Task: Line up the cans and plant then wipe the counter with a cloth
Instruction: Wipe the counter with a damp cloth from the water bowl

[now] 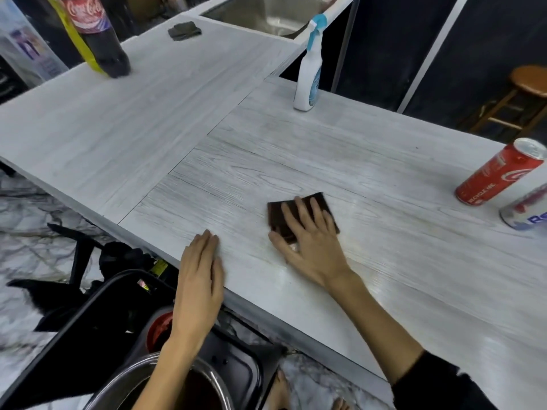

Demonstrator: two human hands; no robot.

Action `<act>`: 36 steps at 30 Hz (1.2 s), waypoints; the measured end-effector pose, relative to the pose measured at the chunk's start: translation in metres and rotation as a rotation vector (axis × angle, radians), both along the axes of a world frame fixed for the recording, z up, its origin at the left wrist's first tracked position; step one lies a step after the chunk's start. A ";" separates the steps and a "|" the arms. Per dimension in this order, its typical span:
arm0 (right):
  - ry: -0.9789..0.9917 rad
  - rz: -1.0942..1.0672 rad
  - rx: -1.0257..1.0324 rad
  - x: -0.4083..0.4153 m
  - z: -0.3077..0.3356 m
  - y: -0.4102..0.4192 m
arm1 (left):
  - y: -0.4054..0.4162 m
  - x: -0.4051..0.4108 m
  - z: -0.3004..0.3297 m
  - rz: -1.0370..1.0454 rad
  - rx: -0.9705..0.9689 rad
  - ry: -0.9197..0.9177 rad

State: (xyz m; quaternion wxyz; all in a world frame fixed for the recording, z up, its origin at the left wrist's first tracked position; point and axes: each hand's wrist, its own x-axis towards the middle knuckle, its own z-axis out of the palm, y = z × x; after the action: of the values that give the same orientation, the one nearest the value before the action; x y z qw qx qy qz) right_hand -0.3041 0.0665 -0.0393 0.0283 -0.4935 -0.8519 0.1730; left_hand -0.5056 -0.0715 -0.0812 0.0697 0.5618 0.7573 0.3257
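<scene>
Fingers (307, 216) flat on brown cloth (321, 202), corner pointing away

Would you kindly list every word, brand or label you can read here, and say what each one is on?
"Coca-Cola": label of the cola bottle.
Coca-Cola script, partly visible: red can; its small print is blurred.
"RE", cut off by the frame edge: silver can.
Spray bottle label: too blurred to read.

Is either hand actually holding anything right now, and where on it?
Neither grips anything. The right hand presses flat on top of the folded brown cloth; the left hand rests flat on the counter edge.
</scene>
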 end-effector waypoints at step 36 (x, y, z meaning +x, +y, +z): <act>-0.060 -0.141 0.021 0.177 0.005 -0.091 | 0.009 0.145 0.020 -0.380 -0.057 0.033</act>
State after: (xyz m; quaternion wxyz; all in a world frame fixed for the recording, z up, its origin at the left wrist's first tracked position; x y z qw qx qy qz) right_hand -0.1272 -0.0245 -0.0348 0.0203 -0.5571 -0.8171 0.1467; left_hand -0.3607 -0.0630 -0.0610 0.1333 0.6979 0.6474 0.2758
